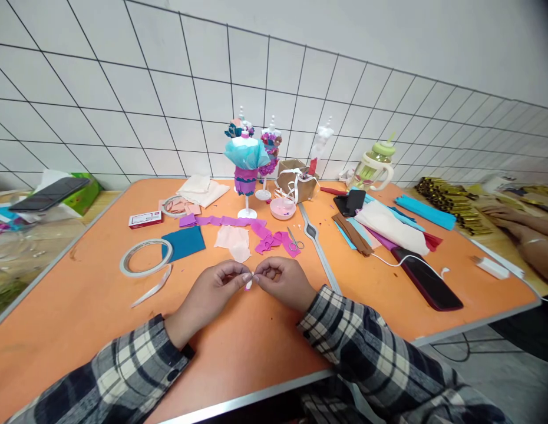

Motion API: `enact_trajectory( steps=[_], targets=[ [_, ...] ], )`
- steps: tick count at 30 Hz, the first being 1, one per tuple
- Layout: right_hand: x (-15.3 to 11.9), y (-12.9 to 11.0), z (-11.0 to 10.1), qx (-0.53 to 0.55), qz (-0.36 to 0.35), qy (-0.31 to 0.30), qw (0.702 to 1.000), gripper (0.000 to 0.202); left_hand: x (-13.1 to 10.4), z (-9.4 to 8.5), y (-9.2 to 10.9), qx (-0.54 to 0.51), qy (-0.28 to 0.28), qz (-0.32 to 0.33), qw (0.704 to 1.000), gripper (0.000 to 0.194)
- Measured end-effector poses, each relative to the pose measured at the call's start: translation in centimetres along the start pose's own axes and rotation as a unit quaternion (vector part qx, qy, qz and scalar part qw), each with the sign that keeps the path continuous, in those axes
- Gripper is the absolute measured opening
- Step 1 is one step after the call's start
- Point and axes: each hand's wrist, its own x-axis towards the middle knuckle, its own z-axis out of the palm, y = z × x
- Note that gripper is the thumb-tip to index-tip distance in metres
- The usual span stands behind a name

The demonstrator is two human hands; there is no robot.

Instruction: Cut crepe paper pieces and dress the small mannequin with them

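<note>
My left hand (pixel 212 291) and my right hand (pixel 286 282) meet fingertip to fingertip above the orange table (pixel 230 359). Both pinch one small white piece (pixel 248 284) with a bit of pink at its lower end; its exact form is too small to tell. Just beyond the hands lie a pale pink crepe paper piece (pixel 233 241), crumpled magenta strips (pixel 274 241) and small scissors (pixel 294 240). Further back, a miniature dress form (pixel 245 168) stands upright, wearing turquoise and purple paper.
Left are a tape roll (pixel 124 262), blue paper (pixel 184 242) and a small box (pixel 145 219). Behind are a pink bowl (pixel 283 208) and a brown box (pixel 298 182). Right are a phone (pixel 428 280), paper rolls (pixel 424 212) and a bottle (pixel 373 166). Another person's arm (pixel 530 235) shows far right.
</note>
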Motion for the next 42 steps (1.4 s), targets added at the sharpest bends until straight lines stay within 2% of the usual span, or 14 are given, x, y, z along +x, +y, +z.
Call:
enact_trajectory(
  steps=[6,8,12,17,24,29,32,36,39,42],
  targets=[
    [0.2,0.2,0.0,0.017,0.038,-0.007,0.999,0.014,0.1,0.1,-0.4,-0.006,0.033,-0.007,0.999,0.022],
    [0.2,0.0,-0.1,0.033,0.015,0.001,0.999,0.015,0.1,0.1,-0.5,-0.015,0.033,-0.007,0.999,0.023],
    [0.1,-0.2,-0.4,0.068,-0.031,-0.009,0.997,0.030,0.1,-0.1,-0.5,-0.034,0.004,-0.004,0.999,0.025],
    [0.2,0.2,-0.3,0.024,-0.044,-0.003,0.999,0.009,0.0,-0.1,-0.4,-0.019,0.023,0.004,1.000,0.022],
    [0.2,0.0,-0.1,0.038,-0.009,0.003,0.999,0.007,0.0,0.0,0.0,-0.007,0.043,0.017,0.999,0.025],
    [0.3,-0.2,-0.3,0.031,-0.013,0.006,0.999,0.008,0.0,0.0,0.2,-0.008,-0.013,-0.012,1.000,0.028],
    [0.2,0.1,0.0,0.028,-0.011,0.010,0.999,0.010,0.0,0.1,0.0,-0.008,0.018,-0.012,1.000,0.026],
    [0.1,0.7,0.6,0.046,0.028,-0.008,0.999,0.015,0.0,0.2,-0.3,-0.002,0.055,-0.012,0.998,0.027],
    [0.0,0.6,0.5,0.038,0.036,-0.020,0.998,0.014,0.1,0.2,-0.4,0.004,0.036,-0.017,0.999,0.029],
    [0.1,0.1,-0.2,-0.003,-0.003,0.002,1.000,0.011,0.1,0.2,-0.4,0.007,0.009,-0.014,1.000,0.030]
  ],
)
